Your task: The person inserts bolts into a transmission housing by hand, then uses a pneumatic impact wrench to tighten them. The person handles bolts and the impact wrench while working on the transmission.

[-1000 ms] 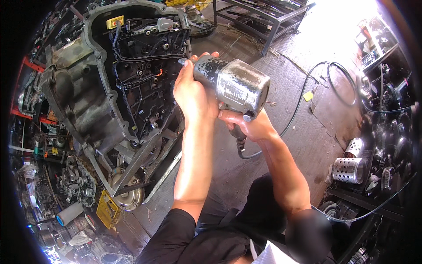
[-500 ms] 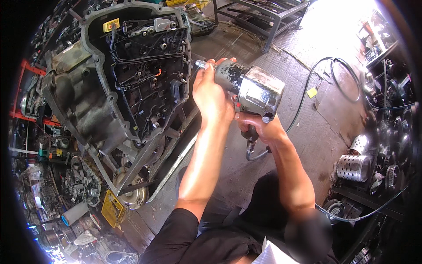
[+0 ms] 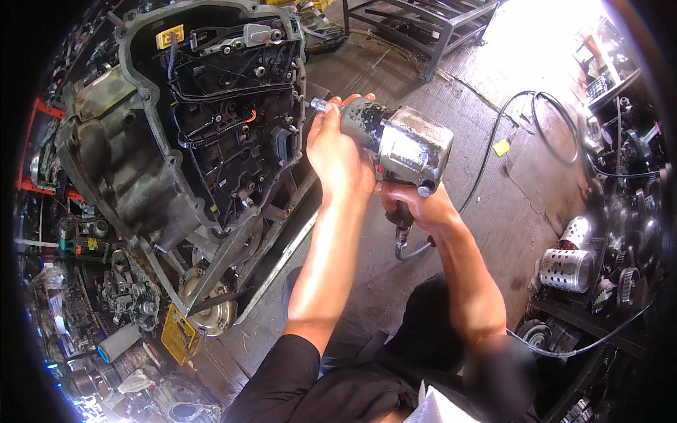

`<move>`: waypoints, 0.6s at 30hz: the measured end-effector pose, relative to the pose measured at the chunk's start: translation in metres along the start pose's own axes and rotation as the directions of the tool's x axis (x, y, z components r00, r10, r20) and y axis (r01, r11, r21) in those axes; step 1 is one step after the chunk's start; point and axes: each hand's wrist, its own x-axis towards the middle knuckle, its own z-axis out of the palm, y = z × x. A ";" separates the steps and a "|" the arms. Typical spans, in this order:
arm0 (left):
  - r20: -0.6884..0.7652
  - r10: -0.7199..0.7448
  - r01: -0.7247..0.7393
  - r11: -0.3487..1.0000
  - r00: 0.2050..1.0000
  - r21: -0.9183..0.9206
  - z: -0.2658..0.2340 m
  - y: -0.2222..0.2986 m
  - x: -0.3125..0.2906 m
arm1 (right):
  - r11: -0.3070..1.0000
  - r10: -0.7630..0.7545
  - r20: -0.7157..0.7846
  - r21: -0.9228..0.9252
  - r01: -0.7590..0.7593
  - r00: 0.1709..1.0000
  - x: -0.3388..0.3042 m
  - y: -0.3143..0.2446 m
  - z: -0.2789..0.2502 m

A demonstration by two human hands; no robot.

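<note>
Both my hands carry a worn grey air impact wrench (image 3: 415,146), its nose aimed left. My left hand (image 3: 340,155) wraps round the front of its body, with the fingertips over the top. A small silver socket (image 3: 317,104) sticks out past that hand, close to the right rim of an opened gearbox housing (image 3: 156,106); whether it touches a bolt I cannot tell. My right hand (image 3: 422,206) grips the handle from below, its fingers partly hidden by the tool. An air hose (image 3: 416,250) joins the handle's lower end. Inside the housing sits a dark plate (image 3: 226,120) with wiring and a yellow connector (image 3: 170,37).
The housing rests on a metal stand (image 3: 229,264). Behind it stands a metal frame table (image 3: 441,35). A black hose (image 3: 486,155) loops across the floor on the right, beside shelves holding perforated metal drums (image 3: 566,270). A yellow crate (image 3: 180,334) and several gearbox parts lie at lower left.
The wrench and my hands have shifted very slightly left. The housing appears a little farther left in the view. My grip on the tool is the same.
</note>
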 end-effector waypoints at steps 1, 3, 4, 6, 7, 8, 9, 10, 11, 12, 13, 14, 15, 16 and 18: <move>-0.001 0.003 -0.003 1.000 1.000 0.003 0.000 0.000 0.000 | 1.000 0.005 -0.007 -0.017 -0.005 1.000 0.000 0.000 0.000; -0.001 0.003 -0.003 1.000 1.000 0.005 0.000 0.001 -0.001 | 0.999 -0.001 -0.009 -0.049 0.000 1.000 0.000 0.001 0.000; 0.000 0.003 -0.003 1.000 1.000 0.003 0.000 0.002 -0.001 | 0.998 -0.012 -0.001 -0.063 0.012 1.000 0.000 0.001 0.000; 0.011 0.008 -0.008 1.000 1.000 0.018 -0.001 0.003 0.000 | 0.998 -0.027 0.008 -0.062 0.028 1.000 0.000 0.002 0.001; 0.006 0.006 -0.006 1.000 1.000 0.012 -0.001 0.003 0.000 | 0.998 -0.029 0.007 -0.047 0.029 1.000 0.000 0.002 0.002; 0.003 0.005 -0.005 1.000 1.000 0.008 -0.001 0.003 0.000 | 0.999 -0.035 0.012 -0.035 0.035 0.999 -0.001 0.002 0.002; 0.001 0.003 -0.003 1.000 1.000 0.005 -0.001 0.002 0.000 | 0.999 -0.028 0.008 -0.035 0.028 1.000 -0.001 0.001 0.003; 0.002 0.006 -0.006 1.000 1.000 0.010 0.000 0.002 0.000 | 0.999 -0.025 0.011 -0.038 0.025 1.000 -0.002 0.001 0.003; 0.003 0.009 -0.009 1.000 1.000 0.015 0.000 0.002 0.001 | 0.999 -0.030 0.014 -0.043 0.030 0.999 -0.002 0.001 0.003; 0.004 0.012 -0.012 1.000 1.000 0.019 0.000 0.002 0.001 | 0.998 -0.017 0.004 -0.056 0.017 1.000 -0.002 0.001 0.003; 0.003 0.014 -0.014 1.000 1.000 0.006 -0.001 0.002 0.001 | 0.998 -0.012 -0.007 -0.070 0.012 1.000 -0.002 0.001 0.003; 0.001 0.017 -0.017 1.000 1.000 -0.008 -0.001 0.002 0.002 | 0.996 -0.016 -0.009 -0.084 0.015 1.000 -0.002 0.001 0.003; -0.003 0.018 -0.018 1.000 1.000 -0.020 -0.001 0.003 0.003 | 0.998 -0.011 -0.001 -0.068 0.011 1.000 -0.001 0.001 0.003; 0.007 0.021 -0.021 1.000 1.000 -0.018 -0.002 0.003 0.004 | 0.999 -0.013 0.014 -0.052 0.014 1.000 0.000 0.001 0.003; 0.020 0.024 -0.024 1.000 0.999 -0.012 -0.003 0.003 0.005 | 0.999 -0.019 0.032 -0.030 0.020 0.999 0.003 0.001 0.003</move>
